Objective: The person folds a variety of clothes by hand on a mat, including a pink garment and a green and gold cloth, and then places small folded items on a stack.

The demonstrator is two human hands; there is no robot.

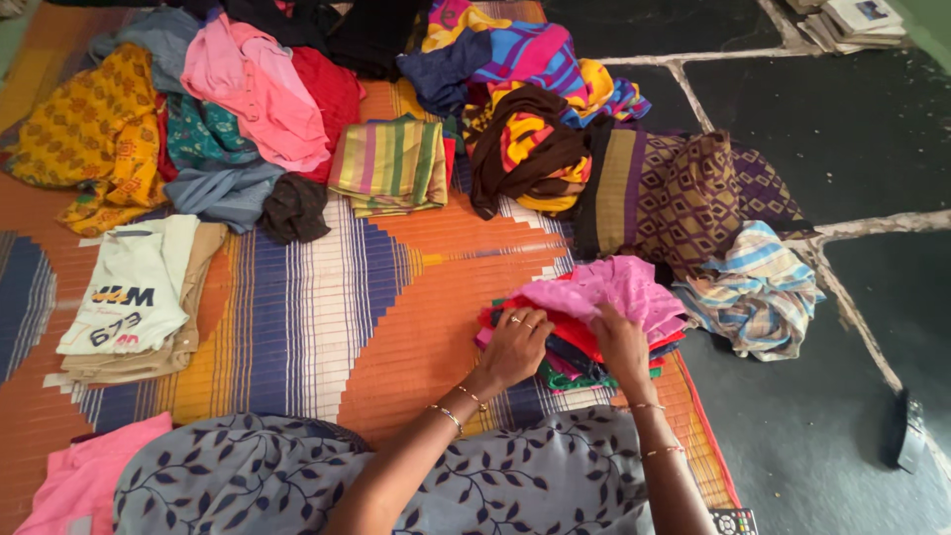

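A small stack of folded clothes (580, 347) in red, navy and green lies on a striped orange and blue mat (376, 297). A pink garment (614, 287) sits on top of the stack. My left hand (517, 345) rests on the stack's left side, fingers pressed on the red cloth. My right hand (622, 342) grips the near edge of the pink garment. Both wrists carry bangles.
A heap of unfolded clothes (248, 109) lines the mat's far side, with a striped folded cloth (391, 163) and a brown patterned fabric (684, 193). A folded white printed shirt (134, 297) lies left. A blue striped cloth (758, 292) lies on the dark floor (852, 129).
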